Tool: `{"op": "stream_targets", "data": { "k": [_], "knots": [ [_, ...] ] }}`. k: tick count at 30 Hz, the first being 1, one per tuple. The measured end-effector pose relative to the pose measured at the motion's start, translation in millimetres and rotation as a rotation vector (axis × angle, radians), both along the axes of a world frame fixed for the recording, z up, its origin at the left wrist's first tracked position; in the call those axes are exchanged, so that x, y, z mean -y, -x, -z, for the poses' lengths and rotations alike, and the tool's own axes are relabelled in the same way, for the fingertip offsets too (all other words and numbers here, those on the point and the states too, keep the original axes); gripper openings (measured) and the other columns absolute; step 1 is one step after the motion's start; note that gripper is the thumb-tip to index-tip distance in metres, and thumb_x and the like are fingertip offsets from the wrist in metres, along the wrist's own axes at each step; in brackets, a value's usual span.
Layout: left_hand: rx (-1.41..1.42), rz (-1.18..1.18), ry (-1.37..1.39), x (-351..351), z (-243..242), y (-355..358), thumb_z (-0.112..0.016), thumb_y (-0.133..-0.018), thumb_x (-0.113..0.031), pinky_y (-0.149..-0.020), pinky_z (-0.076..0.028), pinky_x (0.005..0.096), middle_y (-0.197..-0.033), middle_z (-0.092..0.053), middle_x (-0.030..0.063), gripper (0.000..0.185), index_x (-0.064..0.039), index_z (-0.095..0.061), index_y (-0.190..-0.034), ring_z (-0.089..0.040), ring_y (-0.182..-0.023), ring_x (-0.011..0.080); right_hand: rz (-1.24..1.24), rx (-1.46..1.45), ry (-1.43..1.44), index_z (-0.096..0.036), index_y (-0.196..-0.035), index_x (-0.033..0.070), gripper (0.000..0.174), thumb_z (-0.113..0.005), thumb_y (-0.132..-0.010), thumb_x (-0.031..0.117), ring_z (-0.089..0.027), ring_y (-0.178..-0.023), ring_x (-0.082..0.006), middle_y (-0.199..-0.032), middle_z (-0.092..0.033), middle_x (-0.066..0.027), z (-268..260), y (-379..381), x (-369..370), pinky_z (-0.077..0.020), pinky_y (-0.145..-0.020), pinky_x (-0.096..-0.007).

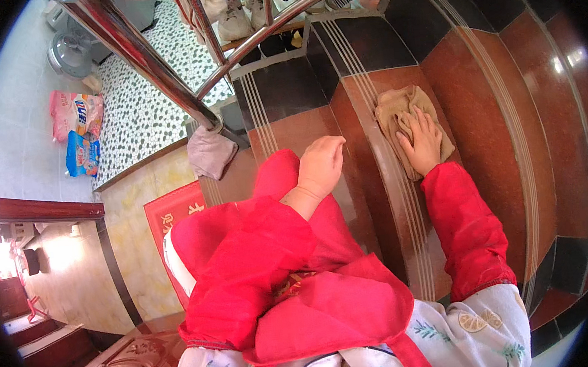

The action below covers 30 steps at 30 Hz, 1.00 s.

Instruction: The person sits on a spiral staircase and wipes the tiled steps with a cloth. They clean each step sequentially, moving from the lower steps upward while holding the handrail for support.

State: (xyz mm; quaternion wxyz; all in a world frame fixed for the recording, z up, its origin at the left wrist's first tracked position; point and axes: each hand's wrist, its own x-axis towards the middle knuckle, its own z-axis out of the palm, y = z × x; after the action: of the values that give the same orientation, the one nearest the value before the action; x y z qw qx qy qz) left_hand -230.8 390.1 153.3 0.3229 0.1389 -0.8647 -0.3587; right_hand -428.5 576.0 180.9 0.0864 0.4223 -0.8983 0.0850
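Observation:
My right hand (pixel 423 141) lies with spread fingers on a bunched brown cloth (pixel 391 106), pressing it against the tread of a red-brown stone stair (pixel 404 76). Over my knee, my left hand (pixel 323 163) is bent at the wrist with its fingers curled down; nothing shows in it, and its fingertips are partly hidden. A folded pinkish-grey cloth (pixel 212 151) rests on a lower step, against the foot of the metal railing post. Red sleeve covers reach over both my forearms, and a red apron (pixel 333 308) covers my lap.
A shiny metal railing (pixel 147 61) slants across the upper left. Behind it are shoes (pixel 235 21) on a rack. Pink (pixel 77 114) and blue (pixel 83 153) packages lie by the wall. A red mat (pixel 173 212) is beside my legs. More steps rise at the right.

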Motion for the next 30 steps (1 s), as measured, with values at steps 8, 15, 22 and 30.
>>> {"op": "stream_targets", "data": {
  "k": [8, 15, 22, 30],
  "knots": [
    [-0.261, -0.209, -0.747, 52.2, -50.2, 31.0, -0.056, -0.089, 0.0, -0.068, -0.05, 0.0248, -0.091, -0.067, 0.004, 0.011, -0.005, -0.064, -0.095, -0.063, -0.079, 0.012, -0.398, 0.236, 0.466, -0.056, -0.111, 0.008, 0.032, -0.068, -0.081, 0.008, -0.057, -0.098, -0.03, -0.109, -0.058, -0.0111, -84.6, -112.1, 62.8, -0.0456, -0.085, -0.0387],
    [-0.383, -0.325, -0.959, 76.9, -76.3, 28.9, -0.053, -0.087, 0.005, -0.069, -0.051, 0.0256, -0.088, -0.066, 0.0076, 0.012, 0.0, -0.061, -0.094, -0.062, -0.074, 0.0134, -0.404, 1.853, 0.7, -0.052, -0.106, 0.005, 0.017, -0.056, -0.091, -0.002, -0.053, -0.078, -0.0041, -0.092, -0.058, 0.0006, -51.4, -212.0, 93.2, -0.0431, -0.062, -0.0192],
    [-0.25, -0.452, -0.704, 87.1, -38.2, 14.3, -0.056, -0.085, 0.002, -0.069, -0.05, 0.0293, -0.085, -0.065, 0.0096, 0.009, -0.002, -0.062, -0.09, -0.062, -0.075, 0.0175, -0.533, 1.704, 0.386, -0.059, -0.105, 0.002, 0.019, -0.055, -0.088, -0.005, -0.059, -0.081, -0.0097, -0.087, -0.061, -0.0023, -63.7, -226.0, 85.0, -0.0485, -0.068, -0.025],
    [0.348, -0.043, 0.482, 63.6, -42.0, -13.4, -0.058, -0.075, -0.011, -0.081, -0.049, 0.0437, -0.1, -0.061, 0.0137, 0.016, -0.006, -0.065, -0.089, -0.056, -0.098, 0.0338, -0.417, 1.039, 0.585, -0.057, -0.091, 0.0, 0.004, -0.058, -0.088, 0.001, -0.057, -0.069, -0.0166, -0.079, -0.059, -0.0084, -38.0, -211.1, 98.9, -0.0475, -0.063, -0.0297]
  ]
}}
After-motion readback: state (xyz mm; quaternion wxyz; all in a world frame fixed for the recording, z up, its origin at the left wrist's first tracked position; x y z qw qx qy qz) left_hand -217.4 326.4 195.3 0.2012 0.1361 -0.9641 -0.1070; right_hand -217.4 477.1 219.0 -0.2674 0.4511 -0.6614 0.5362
